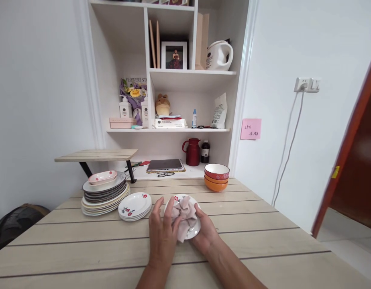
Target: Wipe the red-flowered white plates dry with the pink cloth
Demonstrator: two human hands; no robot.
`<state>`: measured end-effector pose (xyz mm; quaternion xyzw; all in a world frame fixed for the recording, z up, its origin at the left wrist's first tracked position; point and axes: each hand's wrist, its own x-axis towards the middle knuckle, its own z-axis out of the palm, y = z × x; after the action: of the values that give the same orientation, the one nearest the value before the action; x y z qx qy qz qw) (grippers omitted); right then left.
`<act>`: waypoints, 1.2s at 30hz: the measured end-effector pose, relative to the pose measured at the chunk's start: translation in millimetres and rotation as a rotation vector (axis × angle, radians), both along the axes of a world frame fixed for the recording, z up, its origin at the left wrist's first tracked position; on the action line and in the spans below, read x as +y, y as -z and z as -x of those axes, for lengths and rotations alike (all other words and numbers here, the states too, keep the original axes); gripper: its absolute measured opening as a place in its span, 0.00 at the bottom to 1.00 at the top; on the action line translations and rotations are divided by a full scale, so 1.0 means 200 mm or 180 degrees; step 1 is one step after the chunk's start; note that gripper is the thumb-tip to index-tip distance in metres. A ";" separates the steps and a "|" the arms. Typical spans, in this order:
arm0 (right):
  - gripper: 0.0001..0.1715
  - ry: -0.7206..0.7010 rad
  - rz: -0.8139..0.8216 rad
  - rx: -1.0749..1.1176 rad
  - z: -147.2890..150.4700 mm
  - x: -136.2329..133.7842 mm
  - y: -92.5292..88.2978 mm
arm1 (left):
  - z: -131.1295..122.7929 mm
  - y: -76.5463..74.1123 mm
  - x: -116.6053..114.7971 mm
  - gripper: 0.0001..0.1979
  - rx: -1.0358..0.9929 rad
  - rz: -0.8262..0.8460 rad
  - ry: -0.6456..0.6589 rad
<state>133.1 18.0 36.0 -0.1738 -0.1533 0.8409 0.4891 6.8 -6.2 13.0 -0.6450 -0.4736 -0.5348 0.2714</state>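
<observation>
A small white plate [195,232] with red flowers is held slightly tilted over the wooden table. My right hand [207,232] grips it from the right, thumb on the rim and fingers underneath. On top of the plate lies a crumpled pale pink cloth [185,212]. My left hand [163,230] is at the left side with bent fingers, its thumb and fingertips on the cloth. Just left of it is a short stack of matching flowered plates [135,205].
A taller stack of plates [105,196] carries a pink dotted dish [102,177] at the left, near a small raised stand [96,155]. Stacked red and orange bowls [216,177] stand at the back right. Behind the table are a laptop [166,164] and a dark red jug [193,151].
</observation>
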 end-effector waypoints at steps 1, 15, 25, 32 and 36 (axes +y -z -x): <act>0.26 0.0021 0.0008 0.0025 -0.01 0.00 -0.01 | 0.00 0.00 0.00 0.26 0.0129 -0.0137 -0.0110; 0.18 0.0765 -0.0277 -0.0527 0.00 0.00 0.03 | -0.02 0.00 -0.04 0.25 -0.0047 0.1393 0.0766; 0.23 0.0605 -0.0200 -0.0485 0.02 -0.02 0.03 | -0.02 0.08 0.04 0.23 0.0736 0.1069 0.0006; 0.19 0.0270 -0.0319 -0.0551 0.05 -0.07 -0.03 | -0.02 0.04 0.02 0.15 0.1165 0.0585 0.0066; 0.20 0.0095 -0.0357 -0.0449 0.11 -0.09 -0.01 | -0.01 0.01 -0.01 0.18 0.1131 0.0744 -0.0590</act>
<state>111.8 0.1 37.5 -0.2072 -0.2317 0.8093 0.4985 9.7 -8.3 11.2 -0.7099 -0.5343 -0.3270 0.3219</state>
